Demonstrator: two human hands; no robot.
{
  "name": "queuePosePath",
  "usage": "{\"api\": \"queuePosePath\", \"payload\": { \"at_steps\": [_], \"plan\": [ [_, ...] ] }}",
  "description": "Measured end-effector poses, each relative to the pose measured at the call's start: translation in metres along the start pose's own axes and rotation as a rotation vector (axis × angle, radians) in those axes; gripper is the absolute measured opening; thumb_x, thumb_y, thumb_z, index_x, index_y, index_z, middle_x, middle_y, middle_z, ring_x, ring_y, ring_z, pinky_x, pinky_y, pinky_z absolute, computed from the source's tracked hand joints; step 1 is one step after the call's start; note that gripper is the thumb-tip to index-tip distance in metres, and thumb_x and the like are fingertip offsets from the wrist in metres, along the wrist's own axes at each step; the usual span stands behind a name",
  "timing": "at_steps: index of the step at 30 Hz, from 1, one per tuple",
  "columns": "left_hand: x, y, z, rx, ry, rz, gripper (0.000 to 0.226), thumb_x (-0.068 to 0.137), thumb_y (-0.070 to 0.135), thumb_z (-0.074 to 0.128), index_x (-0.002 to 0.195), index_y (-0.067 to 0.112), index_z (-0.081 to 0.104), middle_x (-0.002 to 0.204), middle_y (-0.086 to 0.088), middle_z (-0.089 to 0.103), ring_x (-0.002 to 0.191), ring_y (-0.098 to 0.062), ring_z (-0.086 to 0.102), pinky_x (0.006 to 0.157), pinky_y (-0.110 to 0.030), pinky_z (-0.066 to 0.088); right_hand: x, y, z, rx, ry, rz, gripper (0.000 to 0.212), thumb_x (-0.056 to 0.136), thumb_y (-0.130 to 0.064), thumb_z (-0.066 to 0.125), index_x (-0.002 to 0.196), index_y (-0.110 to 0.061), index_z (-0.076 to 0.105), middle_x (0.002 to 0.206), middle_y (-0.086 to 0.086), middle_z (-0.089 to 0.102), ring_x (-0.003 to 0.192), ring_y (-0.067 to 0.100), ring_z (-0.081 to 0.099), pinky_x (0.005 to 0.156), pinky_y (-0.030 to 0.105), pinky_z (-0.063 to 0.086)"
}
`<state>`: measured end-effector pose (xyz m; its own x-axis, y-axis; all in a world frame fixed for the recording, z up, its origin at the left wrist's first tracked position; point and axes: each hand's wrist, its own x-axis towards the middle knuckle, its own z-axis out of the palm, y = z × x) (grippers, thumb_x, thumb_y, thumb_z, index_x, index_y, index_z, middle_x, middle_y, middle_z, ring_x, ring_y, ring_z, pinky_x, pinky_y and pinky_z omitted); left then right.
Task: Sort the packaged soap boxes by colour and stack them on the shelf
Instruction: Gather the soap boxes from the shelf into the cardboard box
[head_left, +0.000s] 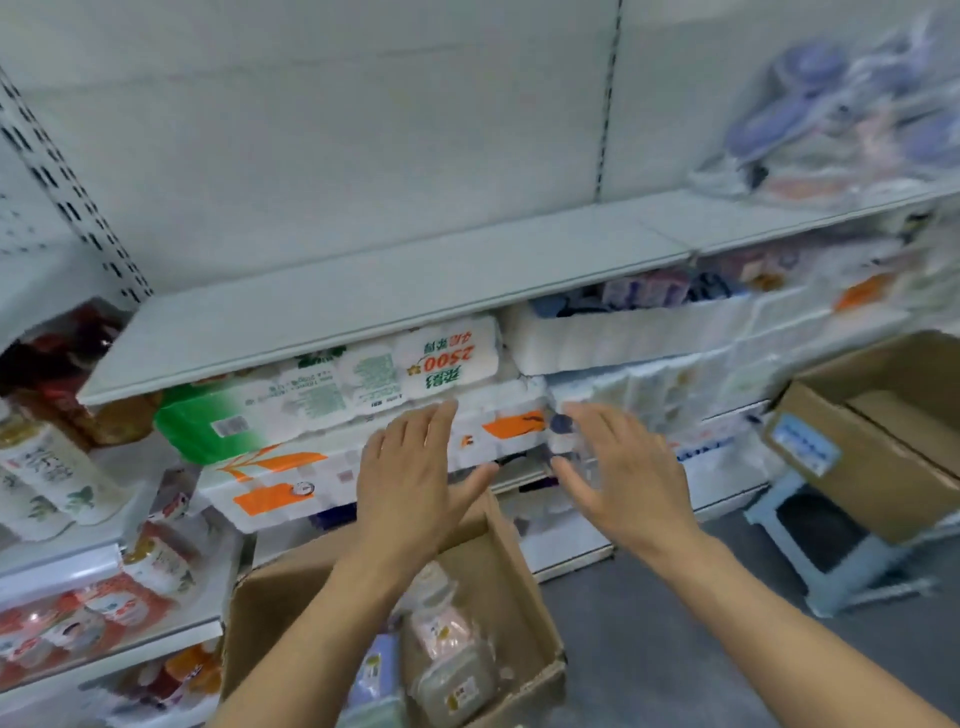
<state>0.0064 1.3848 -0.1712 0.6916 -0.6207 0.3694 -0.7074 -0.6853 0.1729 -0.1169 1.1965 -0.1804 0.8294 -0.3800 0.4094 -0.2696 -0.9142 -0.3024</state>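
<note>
Soap boxes (447, 670) lie in carton (524, 587) below shelf (363, 306).

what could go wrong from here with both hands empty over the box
The packaged soap boxes lie jumbled in glossy wrap in the cardboard box, so a hasty grip by the left hand or right hand could slip. The view is blurred, so similar pale colours might get mixed.

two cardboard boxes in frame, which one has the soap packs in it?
The cardboard box below the hands, bottom centre: wrapped soap packs lie inside. The other box, on the stool at right, shows none.
</note>
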Motion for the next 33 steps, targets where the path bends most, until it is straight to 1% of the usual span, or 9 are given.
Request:
{"api": "queuePosePath", "payload": {
  "at_steps": [2, 5, 9, 12, 18, 20, 27, 31, 33],
  "plan": [
    [0.031, 0.035, -0.017, -0.021, 0.096, 0.098, 0.078, 0.084, 0.071, 0.038, 0.141, 0.019, 0.048, 0.133, -0.002, 0.057, 0.120, -0.026, 0.054, 0.098, -0.045, 0.045, 0.009, 0.022, -0.034, -0.050, 0.093, -0.002, 0.055, 0.085, -0.050, 0.047, 0.131, -0.020, 0.055, 0.128, 0.003, 0.058, 0.113, 0.025, 0.056, 0.083, 0.039, 0.048],
    [0.077, 0.094, -0.032, -0.032, 0.190, 0.233, 0.080, 0.082, 0.071, 0.043, 0.140, 0.016, 0.049, 0.134, -0.004, 0.056, 0.120, -0.028, 0.053, 0.098, -0.046, 0.044, 0.026, 0.071, -0.081, -0.120, 0.208, 0.038, 0.061, 0.085, -0.054, 0.043, 0.135, -0.021, 0.052, 0.138, 0.008, 0.052, 0.122, 0.028, 0.050, 0.092, 0.045, 0.045],
    [0.137, 0.188, -0.031, -0.034, 0.249, 0.359, 0.082, 0.081, 0.071, 0.040, 0.142, 0.016, 0.045, 0.139, -0.007, 0.050, 0.125, -0.030, 0.048, 0.103, -0.050, 0.041, 0.045, 0.160, -0.144, -0.176, 0.299, 0.078, 0.066, 0.084, -0.054, 0.052, 0.141, -0.022, 0.047, 0.144, 0.007, 0.048, 0.128, 0.028, 0.047, 0.096, 0.048, 0.044],
    [0.177, 0.273, -0.013, -0.091, 0.297, 0.414, 0.081, 0.082, 0.070, 0.043, 0.143, 0.015, 0.044, 0.140, -0.008, 0.050, 0.126, -0.030, 0.047, 0.104, -0.051, 0.040, 0.051, 0.241, -0.194, -0.214, 0.362, 0.081, 0.063, 0.085, -0.049, 0.059, 0.140, -0.020, 0.048, 0.142, 0.005, 0.049, 0.129, 0.025, 0.044, 0.099, 0.044, 0.041],
    [0.245, 0.446, 0.047, -0.186, 0.273, 0.497, 0.080, 0.082, 0.067, 0.044, 0.144, 0.017, 0.041, 0.141, -0.006, 0.048, 0.126, -0.028, 0.047, 0.105, -0.048, 0.038, 0.046, 0.413, -0.276, -0.324, 0.347, 0.137, 0.065, 0.087, -0.049, 0.059, 0.143, -0.020, 0.043, 0.145, 0.004, 0.045, 0.132, 0.024, 0.042, 0.101, 0.044, 0.041],
    [0.266, 0.498, 0.065, -0.207, 0.252, 0.502, 0.080, 0.081, 0.066, 0.043, 0.145, 0.018, 0.040, 0.141, -0.005, 0.047, 0.126, -0.027, 0.047, 0.105, -0.047, 0.038, 0.046, 0.466, -0.298, -0.348, 0.333, 0.178, 0.065, 0.088, -0.051, 0.054, 0.145, -0.022, 0.041, 0.147, 0.003, 0.043, 0.133, 0.024, 0.041, 0.102, 0.046, 0.042],
    [0.338, 0.634, 0.118, -0.231, 0.182, 0.517, 0.085, 0.079, 0.069, 0.034, 0.149, 0.022, 0.033, 0.146, -0.003, 0.042, 0.131, -0.026, 0.040, 0.108, -0.045, 0.033, 0.059, 0.610, -0.348, -0.362, 0.289, 0.280, 0.065, 0.091, -0.048, 0.056, 0.149, -0.027, 0.034, 0.153, 0.001, 0.035, 0.140, 0.020, 0.031, 0.107, 0.041, 0.034],
    [0.384, 0.699, 0.154, -0.188, 0.140, 0.563, 0.082, 0.084, 0.063, 0.055, 0.151, 0.022, 0.029, 0.148, -0.003, 0.038, 0.135, -0.026, 0.034, 0.113, -0.044, 0.027, 0.079, 0.684, -0.361, -0.348, 0.271, 0.303, 0.068, 0.091, -0.048, 0.056, 0.150, -0.026, 0.030, 0.154, 0.002, 0.033, 0.141, 0.022, 0.029, 0.110, 0.042, 0.031],
    [0.408, 0.728, 0.173, -0.169, 0.123, 0.567, 0.083, 0.086, 0.061, 0.058, 0.152, 0.022, 0.027, 0.149, -0.002, 0.037, 0.137, -0.026, 0.033, 0.114, -0.044, 0.026, 0.092, 0.722, -0.363, -0.343, 0.258, 0.301, 0.069, 0.091, -0.049, 0.055, 0.150, -0.026, 0.028, 0.154, 0.002, 0.031, 0.141, 0.023, 0.029, 0.111, 0.042, 0.032]
  ]
}}
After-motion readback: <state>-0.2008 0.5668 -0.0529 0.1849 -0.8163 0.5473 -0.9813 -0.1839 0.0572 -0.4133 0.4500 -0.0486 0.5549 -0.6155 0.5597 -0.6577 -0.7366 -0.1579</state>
